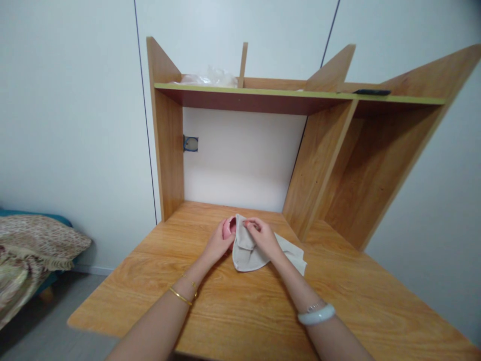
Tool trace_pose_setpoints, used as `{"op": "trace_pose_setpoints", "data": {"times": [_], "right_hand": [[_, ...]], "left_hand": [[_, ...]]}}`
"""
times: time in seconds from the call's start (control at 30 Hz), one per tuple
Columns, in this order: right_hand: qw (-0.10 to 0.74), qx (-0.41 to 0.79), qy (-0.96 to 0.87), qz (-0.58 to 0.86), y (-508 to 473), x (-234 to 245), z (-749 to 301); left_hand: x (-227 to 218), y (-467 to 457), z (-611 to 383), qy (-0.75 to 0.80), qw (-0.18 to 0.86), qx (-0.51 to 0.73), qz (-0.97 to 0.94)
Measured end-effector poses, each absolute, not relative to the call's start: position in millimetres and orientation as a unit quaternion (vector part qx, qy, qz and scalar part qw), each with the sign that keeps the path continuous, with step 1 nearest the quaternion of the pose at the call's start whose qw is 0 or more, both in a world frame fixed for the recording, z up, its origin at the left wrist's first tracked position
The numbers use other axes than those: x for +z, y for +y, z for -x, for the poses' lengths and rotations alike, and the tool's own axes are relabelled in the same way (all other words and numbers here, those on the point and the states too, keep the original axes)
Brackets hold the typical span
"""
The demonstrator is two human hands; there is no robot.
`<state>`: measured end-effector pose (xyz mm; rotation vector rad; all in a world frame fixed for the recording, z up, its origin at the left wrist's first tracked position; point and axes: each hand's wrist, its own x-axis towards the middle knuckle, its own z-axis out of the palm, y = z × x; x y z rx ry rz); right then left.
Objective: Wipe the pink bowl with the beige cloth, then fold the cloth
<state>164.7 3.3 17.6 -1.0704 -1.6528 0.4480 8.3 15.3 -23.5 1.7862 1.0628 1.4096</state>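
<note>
My left hand (pixel 220 244) is curled around a small pink thing (pixel 228 228), fingers closed on it from the left and below. I cannot tell what it is, since only a rounded pink edge shows above my thumb. My right hand (pixel 263 235) is just beside it, fingertips pressed together and pinching the top edge of a beige cloth (pixel 246 253) against the pink thing.

As I judge it, the work is partway along. The cloth lies against the side of the pink thing nearest my right hand, while the side toward my left hand is bare. Most of the cloth is not in use. One fold hangs down below my right hand onto the table (pixel 244 321), and a loose corner trails out under my right wrist, flat on the wood.

So the pink thing sits inside my left hand and touches the fingertips of my right, with the cloth between them. Both hands are low over the table, near the open back of the shelf unit (pixel 319 165) ahead of them. A clear plastic bag (pixel 210 77) lies on the shelf high above my left hand.
</note>
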Motion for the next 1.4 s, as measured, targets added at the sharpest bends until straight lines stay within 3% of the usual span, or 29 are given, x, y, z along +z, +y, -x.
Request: {"op": "trace_pose_setpoints", "data": {"times": [0.23, 0.5, 0.8, 1.23, 1.4], "right_hand": [[0.434, 0.008, -0.683, 0.588, -3, 9, -181], [0.296, 0.083, -0.646, 0.699, 0, -7, -181], [0.345, 0.163, -0.604, 0.7, 4, -12, -179], [0.419, 0.128, -0.612, 0.659, 8, -22, -179], [0.484, 0.142, -0.604, 0.617, 5, -23, -177]], "left_hand": [[-18, 5, -12, 0.433, 0.265, 0.516, -0.69], [-16, 1, -15, 0.446, 0.24, 0.511, -0.695], [-12, -5, -19, 0.432, 0.213, 0.494, -0.724], [-1, -18, -21, 0.414, 0.177, 0.474, -0.757], [-5, -13, -22, 0.419, 0.216, 0.508, -0.721]]}}
